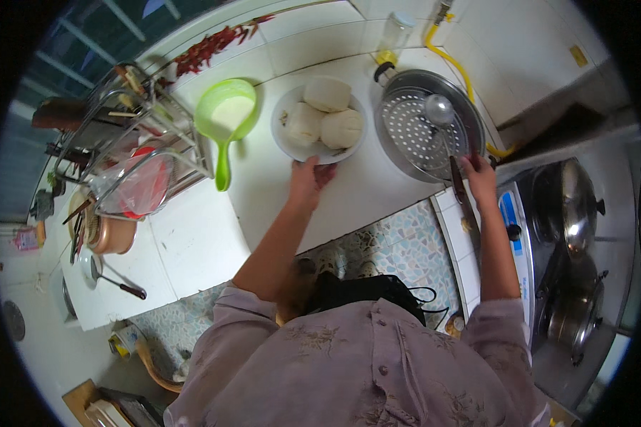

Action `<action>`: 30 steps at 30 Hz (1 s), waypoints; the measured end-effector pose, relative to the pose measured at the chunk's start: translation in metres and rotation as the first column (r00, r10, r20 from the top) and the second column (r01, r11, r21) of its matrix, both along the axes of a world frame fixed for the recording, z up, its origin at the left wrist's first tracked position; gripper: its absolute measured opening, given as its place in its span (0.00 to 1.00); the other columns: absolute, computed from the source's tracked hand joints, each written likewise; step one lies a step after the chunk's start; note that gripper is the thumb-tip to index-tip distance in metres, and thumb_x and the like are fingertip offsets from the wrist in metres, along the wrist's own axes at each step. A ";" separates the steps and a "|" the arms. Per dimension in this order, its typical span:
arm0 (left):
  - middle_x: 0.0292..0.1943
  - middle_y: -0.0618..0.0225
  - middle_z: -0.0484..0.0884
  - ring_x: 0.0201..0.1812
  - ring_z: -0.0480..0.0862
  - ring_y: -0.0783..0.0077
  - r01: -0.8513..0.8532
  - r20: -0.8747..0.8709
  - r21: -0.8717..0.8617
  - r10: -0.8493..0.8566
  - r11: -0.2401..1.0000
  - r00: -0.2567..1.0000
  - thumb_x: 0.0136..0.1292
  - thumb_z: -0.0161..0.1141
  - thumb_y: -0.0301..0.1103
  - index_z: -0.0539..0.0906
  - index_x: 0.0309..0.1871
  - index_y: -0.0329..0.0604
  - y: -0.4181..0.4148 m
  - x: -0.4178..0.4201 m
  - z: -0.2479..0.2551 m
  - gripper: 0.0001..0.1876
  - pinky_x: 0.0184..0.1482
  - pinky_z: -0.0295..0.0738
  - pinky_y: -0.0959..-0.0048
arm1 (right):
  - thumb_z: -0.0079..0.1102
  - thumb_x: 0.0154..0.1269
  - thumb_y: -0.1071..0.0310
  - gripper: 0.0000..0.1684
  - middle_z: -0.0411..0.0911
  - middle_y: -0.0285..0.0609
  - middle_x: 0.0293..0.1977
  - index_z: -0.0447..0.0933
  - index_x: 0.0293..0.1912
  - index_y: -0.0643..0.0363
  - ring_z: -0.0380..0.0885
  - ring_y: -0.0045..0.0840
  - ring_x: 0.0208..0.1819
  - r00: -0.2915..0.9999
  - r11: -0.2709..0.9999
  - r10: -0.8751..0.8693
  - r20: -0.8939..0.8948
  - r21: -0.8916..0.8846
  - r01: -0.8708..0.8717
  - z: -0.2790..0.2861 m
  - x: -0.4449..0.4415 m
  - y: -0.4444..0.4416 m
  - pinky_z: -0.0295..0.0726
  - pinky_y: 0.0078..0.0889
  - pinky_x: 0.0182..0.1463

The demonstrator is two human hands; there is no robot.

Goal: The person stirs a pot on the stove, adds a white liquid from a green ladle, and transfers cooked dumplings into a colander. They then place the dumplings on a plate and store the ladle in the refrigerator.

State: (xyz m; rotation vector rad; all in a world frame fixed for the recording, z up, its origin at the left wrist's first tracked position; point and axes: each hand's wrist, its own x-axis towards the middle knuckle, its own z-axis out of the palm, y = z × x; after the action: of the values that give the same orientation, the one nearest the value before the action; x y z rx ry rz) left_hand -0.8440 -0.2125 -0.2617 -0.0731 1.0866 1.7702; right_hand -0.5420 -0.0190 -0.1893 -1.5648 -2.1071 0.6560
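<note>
My left hand (309, 179) touches the near rim of a white bowl (280, 140) that holds three pale steamed buns (328, 115). At the near right edge of a large metal pot (476, 117), my right hand (476, 169) is beside the dark handle of a metal ladle (439, 110); whether the fingers grip the handle or the pot's edge is unclear. The ladle's bowl lies over a perforated steamer tray (406, 125) inside the pot. To the left of the buns, a green plastic ladle (222, 155) contains a whitish substance (229, 113).
A metal rack (184, 155) with utensils, a copper-coloured pot (118, 235) and a small ladle (131, 291) are at left. A glass jar (395, 37) and yellow hose (459, 66) stand behind the steamer. Lidded pans (577, 208) sit on the right stove.
</note>
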 end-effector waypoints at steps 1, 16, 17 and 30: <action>0.43 0.55 0.73 0.36 0.79 0.62 -0.001 0.016 -0.016 0.001 1.000 1.000 0.59 0.47 0.30 0.57 0.56 0.42 -0.004 0.005 0.007 0.22 0.35 0.78 0.70 | 0.55 0.57 0.60 0.17 0.77 0.40 0.28 0.75 0.40 0.63 0.74 0.19 0.31 0.987 0.999 -0.012 -0.162 0.030 0.017 -0.006 0.008 -0.005 0.70 0.22 0.37; 0.42 0.55 0.72 0.38 0.76 0.63 -0.317 0.029 -0.105 0.322 0.942 0.946 0.60 0.48 0.36 0.57 0.59 0.39 -0.044 0.003 0.024 0.25 0.38 0.75 0.72 | 0.46 0.64 0.52 0.20 0.54 0.26 0.12 0.73 0.27 0.58 0.52 0.11 0.16 0.845 0.957 -0.275 -0.459 -0.047 0.286 -0.007 0.036 -0.042 0.50 0.19 0.21; 0.42 0.55 0.72 0.38 0.76 0.63 -0.369 0.071 -0.090 0.375 0.925 0.924 0.61 0.47 0.37 0.59 0.58 0.39 -0.052 0.000 0.021 0.24 0.38 0.75 0.72 | 0.44 0.64 0.52 0.20 0.54 0.26 0.13 0.74 0.29 0.58 0.52 0.11 0.16 0.831 0.960 -0.268 -0.488 -0.070 0.269 0.000 0.029 -0.047 0.50 0.19 0.21; 0.37 0.66 0.75 0.30 0.77 0.75 -0.209 -0.074 0.040 0.211 0.977 0.975 0.61 0.51 0.40 0.69 0.48 0.43 -0.114 -0.097 0.078 0.16 0.26 0.73 0.83 | 0.40 0.59 0.68 0.17 0.72 0.62 0.33 0.71 0.46 0.61 0.71 0.51 0.40 0.922 0.976 0.158 0.353 0.085 -0.200 0.035 -0.042 -0.032 0.69 0.46 0.45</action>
State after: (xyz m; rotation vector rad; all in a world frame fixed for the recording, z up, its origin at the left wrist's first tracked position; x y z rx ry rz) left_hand -0.9408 -0.3263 -0.1838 -0.1037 1.1397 1.9937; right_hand -0.5843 -0.0511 -0.1543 -1.5197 -2.5190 0.3189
